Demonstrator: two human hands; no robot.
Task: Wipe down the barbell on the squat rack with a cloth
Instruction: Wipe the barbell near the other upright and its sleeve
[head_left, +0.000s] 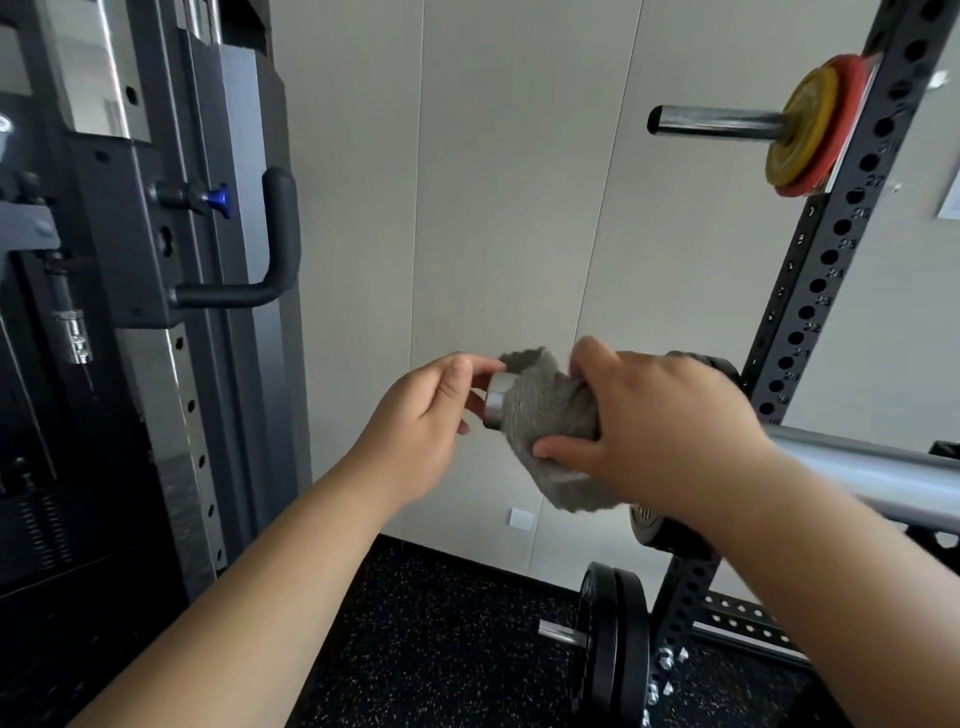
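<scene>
Pale wall panels (519, 208) fill the background above a black speckled rubber floor (441, 649) in a gym corner. At the middle of the view the right hand (660, 431) grips a grey cloth (545, 415), with its fingers over the top and its thumb underneath, so that the cloth is wrapped around the barbell (857, 462) near the end of its sleeve. A loose corner of the cloth hangs below the hand. Just to the left, the left hand (431, 415) pinches the bare metal tip of the sleeve that pokes out of the cloth, with the thumb above and curled fingers against the end face. The barbell runs from there to the right edge of the view, and a black plate (670, 535) on it shows partly behind the right wrist. Behind the bar stands the black squat rack upright (831, 260), drilled with numbered holes. High on it a steel peg (717, 122) carries yellow and red plates (810, 135). Low on the rack, near the floor, two more black plates (613, 644) sit on a short peg. Well to the left stands a dark cable machine (156, 260) with a black handle (270, 249) and a blue knob (218, 200).
</scene>
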